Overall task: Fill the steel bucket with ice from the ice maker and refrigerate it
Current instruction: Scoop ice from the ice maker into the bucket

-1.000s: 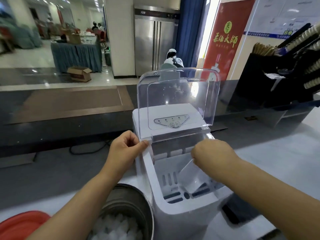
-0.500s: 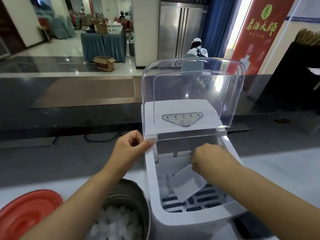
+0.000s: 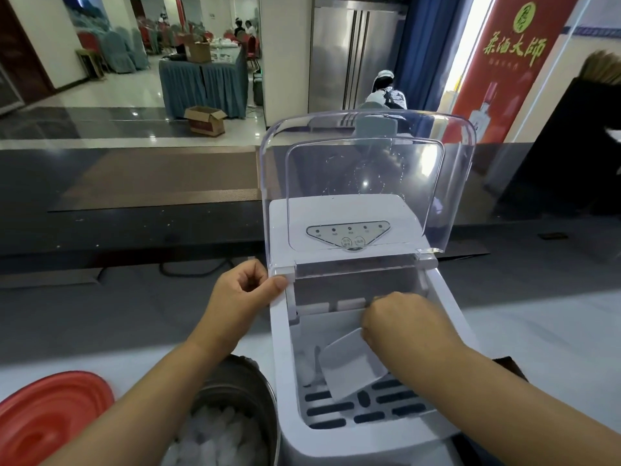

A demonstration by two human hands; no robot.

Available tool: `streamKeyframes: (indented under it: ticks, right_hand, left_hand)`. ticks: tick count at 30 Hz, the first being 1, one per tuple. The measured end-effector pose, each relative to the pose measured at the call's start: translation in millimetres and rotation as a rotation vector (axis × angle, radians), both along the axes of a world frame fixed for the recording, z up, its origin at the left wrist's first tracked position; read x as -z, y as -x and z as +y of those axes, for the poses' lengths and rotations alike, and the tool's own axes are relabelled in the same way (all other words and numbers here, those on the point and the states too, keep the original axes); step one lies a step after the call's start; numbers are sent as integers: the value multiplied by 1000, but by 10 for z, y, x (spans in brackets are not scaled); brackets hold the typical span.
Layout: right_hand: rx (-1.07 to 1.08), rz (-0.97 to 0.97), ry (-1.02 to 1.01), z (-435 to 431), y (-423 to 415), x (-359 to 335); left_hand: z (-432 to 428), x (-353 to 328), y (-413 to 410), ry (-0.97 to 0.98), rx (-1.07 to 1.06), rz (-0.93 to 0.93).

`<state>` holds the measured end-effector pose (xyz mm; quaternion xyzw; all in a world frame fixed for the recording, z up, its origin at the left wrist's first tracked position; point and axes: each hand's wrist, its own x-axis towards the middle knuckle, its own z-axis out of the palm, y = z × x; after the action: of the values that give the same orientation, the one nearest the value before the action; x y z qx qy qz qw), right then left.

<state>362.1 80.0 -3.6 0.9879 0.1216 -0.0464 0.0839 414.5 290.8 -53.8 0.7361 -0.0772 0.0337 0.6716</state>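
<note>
Left hand (image 3: 240, 292) reaches forward, fingers curled, thumb pinching the lower left corner of the raised clear plastic lid (image 3: 366, 183) on the white ice maker (image 3: 336, 442). Right hand (image 3: 400, 322) is down in the bin, gripping a white plastic scoop (image 3: 351, 369). Round steel bucket (image 3: 265, 395), ice inside, sits just left of the maker at the bench's near edge.

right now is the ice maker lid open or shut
Open. The clear lid stands raised above the ice maker, the left hand pinching its corner.
</note>
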Motion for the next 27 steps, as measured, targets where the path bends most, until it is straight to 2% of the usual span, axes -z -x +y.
streamKeyframes:
  ticks: [7,12,19,27]
  right_hand:
    - [-117,-138,-95,26,-42,-64]
    - [-253,-221,-87,111,82,-134]
    - [-533,-331,56,117,76,-130]
    - [-503,-350,76,51,55,-177]
  left_hand:
    - [16,10,-17,-30,1,-9]
    - [21,12,-26,-16,4,-2]
    - [21,29,-36,1,6,-21]
    - [22,43,-33,16,3,-38]
